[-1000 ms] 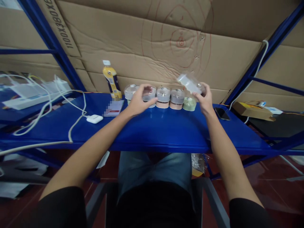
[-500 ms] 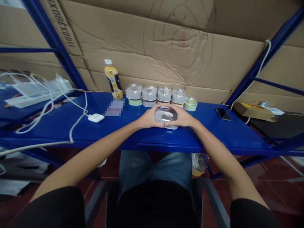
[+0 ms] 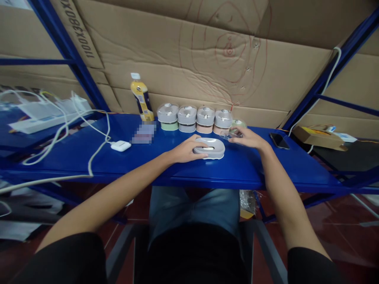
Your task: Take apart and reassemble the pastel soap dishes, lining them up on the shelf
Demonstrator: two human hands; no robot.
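Observation:
An oval grey container [image 3: 217, 150] without a lid sits on the blue tabletop [image 3: 166, 173] in front of me. My left hand [image 3: 188, 150] grips its left end, thumb at the front and fingers over the top. To the right and slightly farther back, my right hand [image 3: 248, 138] holds a clear plastic lid [image 3: 226, 135] by its right side. The lid is off the container, in front of a green lidded container [image 3: 238, 123] that it and the hand partly hide. Something small and pale lies in the slot on top of the grey container.
Several stacked lidded containers [image 3: 187, 114] line the cardboard back wall [image 3: 142, 43]. Left of them stand a yellow drink bottle [image 3: 142, 96] and a white earphone case [image 3: 121, 146]. White cables [image 3: 90, 157] trail on the left. A phone [image 3: 278, 140] lies at right.
The clear lid has come off the grey container. My right hand has carried it right and back, while my left hand has stayed on the container.

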